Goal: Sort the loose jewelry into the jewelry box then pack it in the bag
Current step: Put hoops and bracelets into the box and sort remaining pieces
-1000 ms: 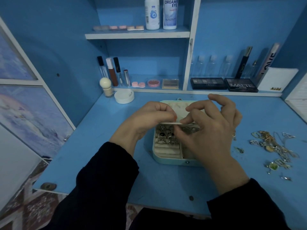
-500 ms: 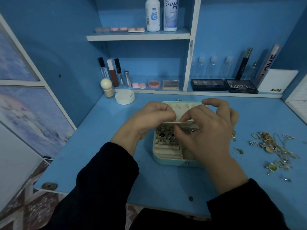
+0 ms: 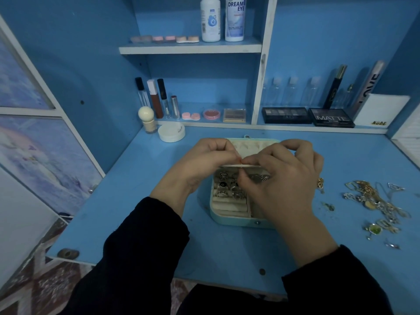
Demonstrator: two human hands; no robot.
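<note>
Nearest to me, two dark sleeves (image 3: 136,258) enter from the near edge and cross the blue desk (image 3: 136,201). The left hand (image 3: 204,164) and the right hand (image 3: 284,178) meet over the jewelry box (image 3: 238,220). Both have their fingers curled and their tips drawn together at one spot above the box's far side. I cannot tell whether either hand pinches a piece there, since anything between the tips is too small to resolve. The jewelry box sits open at the centre of the desk, with its pale teal front wall toward me. Its lid (image 3: 250,145) is laid back on the far side and partly hidden by the hands. Several rings (image 3: 227,185) sit in the padded rolls of the left compartment. The right hand covers most of the right compartment. The loose jewelry (image 3: 375,201) lies in a tangled heap on the desk, well to the right of the box. A green-stoned piece (image 3: 374,229) lies on the heap's near side, and a small gold piece (image 3: 320,184) lies just beside the right hand. Farther back on the left stands a white round compact (image 3: 171,132). Two dark eyeshadow palettes (image 3: 286,114) rest on the low shelf at the far right. Two white bottles (image 3: 211,19) stand on the upper shelf.
</note>
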